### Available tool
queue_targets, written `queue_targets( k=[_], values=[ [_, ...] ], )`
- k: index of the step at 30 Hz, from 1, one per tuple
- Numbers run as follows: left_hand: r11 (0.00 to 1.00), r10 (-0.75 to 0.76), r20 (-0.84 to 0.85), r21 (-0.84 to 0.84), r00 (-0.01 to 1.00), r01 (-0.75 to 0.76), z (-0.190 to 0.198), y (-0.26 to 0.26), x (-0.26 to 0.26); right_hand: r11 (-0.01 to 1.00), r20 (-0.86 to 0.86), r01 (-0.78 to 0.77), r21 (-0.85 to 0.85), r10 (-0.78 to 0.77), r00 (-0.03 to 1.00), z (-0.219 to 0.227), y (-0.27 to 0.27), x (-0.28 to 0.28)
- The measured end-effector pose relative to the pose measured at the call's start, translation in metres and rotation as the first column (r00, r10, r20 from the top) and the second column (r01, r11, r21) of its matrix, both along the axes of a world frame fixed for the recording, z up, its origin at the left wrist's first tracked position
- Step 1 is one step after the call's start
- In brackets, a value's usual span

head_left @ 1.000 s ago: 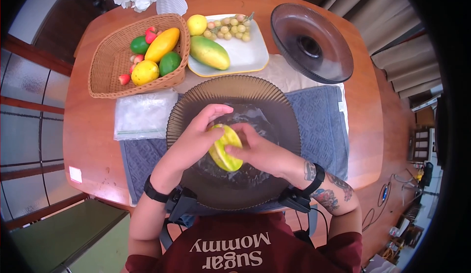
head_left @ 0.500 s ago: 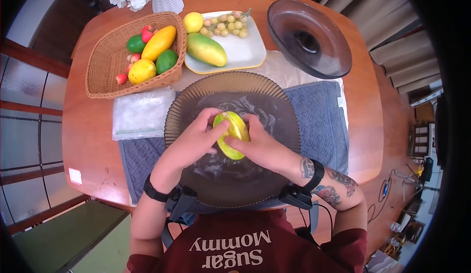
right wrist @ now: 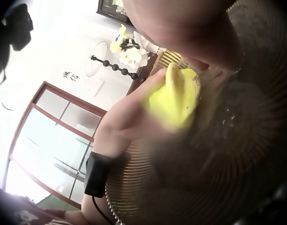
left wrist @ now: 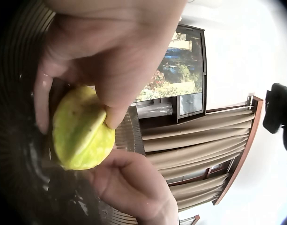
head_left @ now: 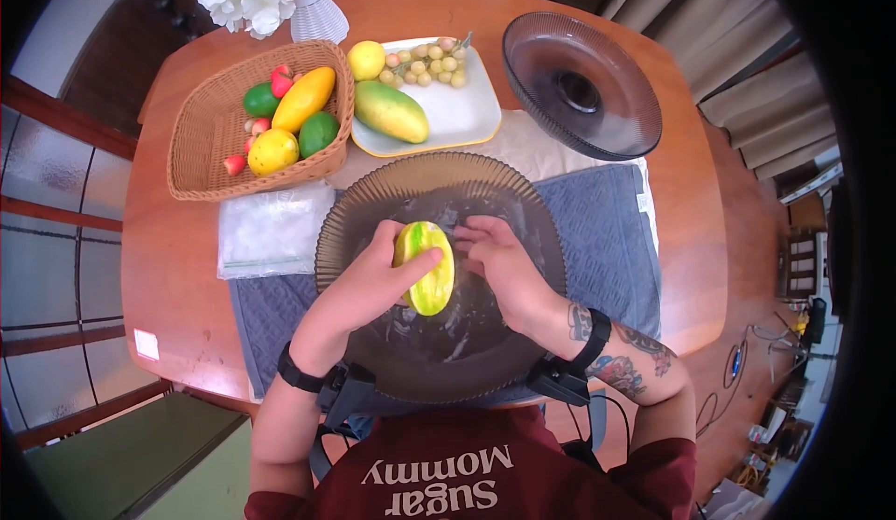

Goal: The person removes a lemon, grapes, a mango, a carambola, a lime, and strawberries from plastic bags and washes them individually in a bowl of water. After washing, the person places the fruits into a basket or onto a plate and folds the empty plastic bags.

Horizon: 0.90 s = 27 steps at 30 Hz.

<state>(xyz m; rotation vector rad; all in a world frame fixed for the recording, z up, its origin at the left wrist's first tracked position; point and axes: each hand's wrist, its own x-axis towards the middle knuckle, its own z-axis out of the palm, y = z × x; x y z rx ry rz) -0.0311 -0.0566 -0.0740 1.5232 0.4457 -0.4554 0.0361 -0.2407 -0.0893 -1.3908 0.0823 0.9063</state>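
A yellow-green star fruit (head_left: 431, 282) with raised ridges is held over a wide, ribbed, smoky glass bowl (head_left: 364, 357) with water in it. My left hand (head_left: 378, 273) grips the fruit from its left side, the thumb laid across its top. In the left wrist view the ridged skin of the star fruit (left wrist: 82, 129) shows between thumb and fingers. Just to the right, my right hand (head_left: 504, 273) hangs over the water, its fingers loosely bent and holding nothing, their tips a little apart from the fruit.
Behind the bowl, a wicker basket (head_left: 210, 161) holds mangoes and other fruit. A white tray (head_left: 457, 114) bears a green mango, a yellow fruit and grapes. A second glass dish (head_left: 621, 100) stands back right. A plastic bag (head_left: 266, 235) and blue towel (head_left: 607, 240) lie around the bowl.
Both hands held the star fruit earlier, turning it. Now the right hand has let go and moved off to the right, while the left keeps the fruit, now more upright.
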Motion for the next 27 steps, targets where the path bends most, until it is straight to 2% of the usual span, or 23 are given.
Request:
queue_targets(
  k=[2,3,4,5,6,7,9,12,13,14,15,16,17,18,19,20,21,22,24,25,26,27],
  values=[
    [0.993,-0.11,0.108,-0.035,0.988,0.115,0.0,0.002,0.001,0.998,-0.031,-0.009,-0.058,0.007,1.0,0.006,0.003,-0.001],
    [0.989,-0.149,0.18,0.041,0.972,0.144,-0.012,0.002,-0.002,0.998,-0.028,-0.009,-0.055,0.008,1.0,0.012,0.004,0.001],
    [0.989,-0.149,0.181,0.044,0.972,0.144,-0.022,0.003,-0.003,0.993,-0.109,-0.114,0.004,0.114,0.987,0.019,0.006,0.003],
    [0.981,-0.163,0.242,0.145,0.957,0.131,-0.027,0.004,-0.002,0.975,-0.184,-0.212,0.071,0.222,0.958,0.024,0.006,0.003],
    [0.964,-0.183,0.299,0.243,0.937,0.11,-0.031,0.004,-0.002,0.975,-0.183,-0.212,0.072,0.222,0.958,0.026,0.008,0.002],
    [0.963,-0.184,0.299,0.245,0.936,0.111,-0.034,0.004,-0.003,0.981,-0.203,-0.187,0.054,0.195,0.96,0.027,0.011,0.0],
    [0.998,-0.001,0.273,-0.062,0.962,0.018,-0.033,0.002,-0.001,0.986,-0.223,-0.164,0.036,0.168,0.96,0.027,0.012,-0.002],
    [0.996,-0.036,0.254,-0.071,0.967,0.055,-0.02,0.003,0.0,0.985,-0.277,-0.155,0.076,0.17,0.946,0.025,0.011,-0.001],
    [0.996,-0.035,0.253,-0.07,0.967,0.055,-0.017,0.003,0.002,0.981,-0.204,-0.194,0.013,0.193,0.96,0.021,0.009,0.002],
    [0.997,0.021,0.102,-0.074,0.995,-0.014,-0.015,0.003,0.003,0.972,-0.131,-0.228,-0.054,0.219,0.967,0.018,0.007,0.003],
    [0.994,0.079,-0.051,-0.067,0.996,-0.083,-0.013,0.003,0.003,0.972,-0.132,-0.229,-0.053,0.22,0.966,0.02,0.006,0.003],
    [0.994,0.081,-0.052,-0.066,0.995,-0.085,-0.01,0.004,0.002,0.981,-0.024,-0.154,-0.118,0.152,0.988,0.022,0.006,0.002],
    [1.0,-0.001,0.011,-0.03,1.0,0.001,-0.008,0.005,0.001,0.982,0.088,-0.071,-0.173,0.087,0.992,0.023,0.006,0.001],
    [0.996,-0.087,0.072,0.012,0.994,0.086,-0.007,0.006,0.0,0.982,0.088,-0.071,-0.173,0.087,0.992,0.018,0.005,0.001],
    [0.999,-0.02,0.071,0.042,0.997,0.017,-0.009,0.003,-0.003,0.962,0.239,-0.009,-0.272,0.076,0.968,0.007,0.004,0.001],
    [0.999,-0.02,0.071,0.042,0.997,0.017,-0.009,0.004,-0.002,0.931,0.384,0.068,-0.358,0.08,0.92,0.003,0.004,0.001],
    [1.0,-0.01,0.013,0.029,1.0,0.01,-0.01,0.004,0.0,0.89,0.548,0.101,-0.445,0.181,0.816,0.003,0.003,-0.005],
    [1.0,0.0,-0.045,0.018,0.999,0.0,-0.01,0.005,0.001,0.89,0.548,0.101,-0.445,0.182,0.816,0.005,0.002,-0.008],
    [1.0,0.007,-0.032,0.0,0.999,-0.007,-0.01,0.004,0.001,0.871,0.573,-0.002,-0.491,0.324,0.753,0.008,0.002,-0.011],
    [1.0,0.011,-0.018,-0.018,1.0,-0.012,-0.01,0.004,0.001,0.841,0.5,-0.124,-0.527,0.424,0.755,0.013,0.001,-0.008],
    [1.0,0.011,-0.018,-0.018,1.0,-0.012,-0.012,0.005,0.001,0.841,0.499,-0.124,-0.527,0.424,0.755,0.012,0.0,-0.007],
    [1.0,-0.018,0.032,0.001,0.999,0.018,-0.017,0.007,0.001,0.831,0.409,-0.286,-0.477,0.498,0.765,0.01,0.0,-0.005]
  ],
)
